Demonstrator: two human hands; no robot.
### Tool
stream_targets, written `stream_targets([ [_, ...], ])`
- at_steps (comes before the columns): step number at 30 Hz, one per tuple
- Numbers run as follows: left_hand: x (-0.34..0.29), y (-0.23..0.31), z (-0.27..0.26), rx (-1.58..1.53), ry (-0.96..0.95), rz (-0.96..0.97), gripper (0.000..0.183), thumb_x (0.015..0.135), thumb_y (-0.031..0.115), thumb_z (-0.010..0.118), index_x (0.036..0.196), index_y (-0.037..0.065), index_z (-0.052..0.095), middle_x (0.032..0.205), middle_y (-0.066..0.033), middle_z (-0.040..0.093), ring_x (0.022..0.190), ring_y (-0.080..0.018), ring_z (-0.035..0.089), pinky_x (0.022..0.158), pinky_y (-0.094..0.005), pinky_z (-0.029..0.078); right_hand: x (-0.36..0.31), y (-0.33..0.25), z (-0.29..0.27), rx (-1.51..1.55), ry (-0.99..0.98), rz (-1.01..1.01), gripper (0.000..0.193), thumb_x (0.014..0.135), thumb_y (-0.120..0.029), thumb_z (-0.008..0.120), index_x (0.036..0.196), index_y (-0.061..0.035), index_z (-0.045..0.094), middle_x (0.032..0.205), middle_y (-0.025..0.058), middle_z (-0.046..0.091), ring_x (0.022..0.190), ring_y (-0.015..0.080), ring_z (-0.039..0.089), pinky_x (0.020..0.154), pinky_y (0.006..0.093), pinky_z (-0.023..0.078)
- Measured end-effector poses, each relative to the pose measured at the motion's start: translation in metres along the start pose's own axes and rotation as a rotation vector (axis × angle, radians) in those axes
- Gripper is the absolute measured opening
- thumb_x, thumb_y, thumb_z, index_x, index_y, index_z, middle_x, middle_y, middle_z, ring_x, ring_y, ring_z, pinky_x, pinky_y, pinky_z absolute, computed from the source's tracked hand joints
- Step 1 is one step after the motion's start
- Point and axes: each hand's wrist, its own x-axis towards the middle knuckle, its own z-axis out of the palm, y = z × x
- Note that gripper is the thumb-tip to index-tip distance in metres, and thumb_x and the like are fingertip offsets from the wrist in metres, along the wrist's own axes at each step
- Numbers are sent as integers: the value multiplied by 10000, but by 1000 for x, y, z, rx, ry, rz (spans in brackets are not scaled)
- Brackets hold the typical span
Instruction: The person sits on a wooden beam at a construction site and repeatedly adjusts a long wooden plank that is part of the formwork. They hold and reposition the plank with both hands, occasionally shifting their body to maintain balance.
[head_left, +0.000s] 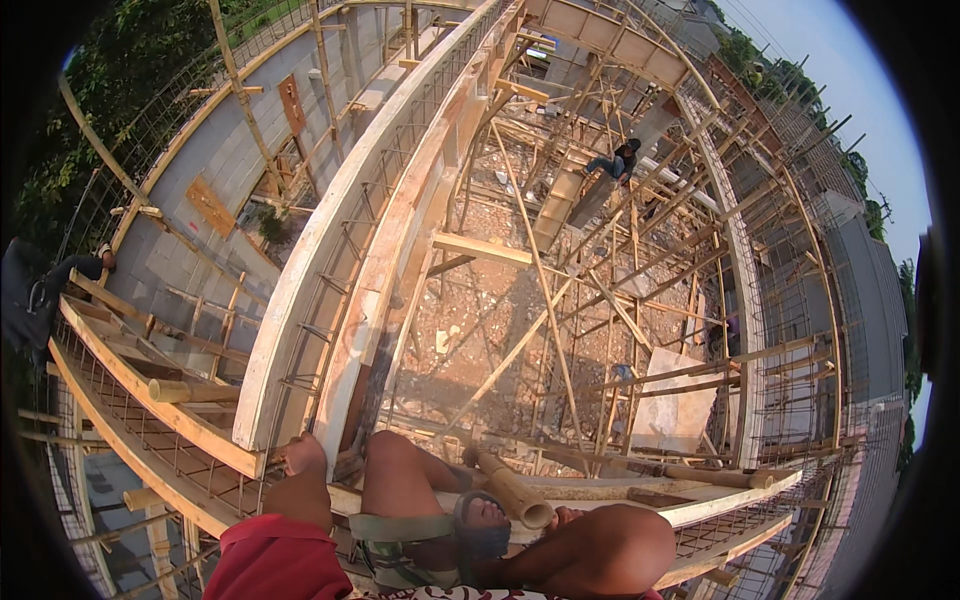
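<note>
Out of a red sleeve [275, 560], my left hand [303, 456] reaches down to the near end of a long beam form, with its fingers curled in. It is beside the steel rebar [318, 345] that runs between the two timber side boards; what the fingers grip is too small to make out. The pale left board [300, 290] ends right by this hand. My right hand does not show clearly. A bit of skin by the bamboo pole [530, 508] could be fingers or toes. My bent knees and a sandalled foot [482, 522] are close to that pole.
I am high on the formwork, over rubble-strewn ground [470, 330] far below. Bamboo and timber props cross under me. A curved beam form [150, 415] with rebar runs left. Another person [622, 163] sits on planks at the far right; part of someone [45, 290] shows at left.
</note>
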Motion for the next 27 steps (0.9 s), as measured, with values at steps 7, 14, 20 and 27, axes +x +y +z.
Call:
stream_targets([
  [7, -34, 21, -49, -214, 6, -205, 494, 926, 391, 436, 1159, 76, 736, 1192, -219, 705, 1139, -399, 653, 1034, -551, 411, -1, -7, -5, -30, -13, -8, 401, 795, -471, 695, 949, -102, 726, 947, 134, 687, 919, 300, 659, 812, 400, 520],
  [14, 6, 5, -3, -98, -18, 13, 499, 937, 379, 432, 1160, 39, 722, 1203, -242, 691, 1105, -421, 662, 983, -562, 468, -22, 0, -14, 12, 4, 28, 410, 780, -468, 714, 964, -102, 737, 969, 135, 699, 942, 294, 669, 825, 391, 529],
  [20, 13, -10, 1, -6, -16, 117, 546, 951, 382, 414, 1150, -30, 711, 1201, -262, 689, 1110, -452, 652, 973, -550, 491, -33, -10, -45, 44, 8, 61, 420, 767, -465, 730, 976, -102, 746, 988, 135, 708, 962, 289, 678, 836, 383, 536],
  [27, -5, 9, -22, -304, -54, -114, 559, 949, 385, 408, 1168, -27, 714, 1196, -262, 693, 1117, -447, 650, 1006, -540, 475, -47, -7, -52, 112, -28, 142, 432, 753, -462, 749, 991, -101, 757, 1011, 136, 720, 986, 283, 688, 849, 374, 544],
])
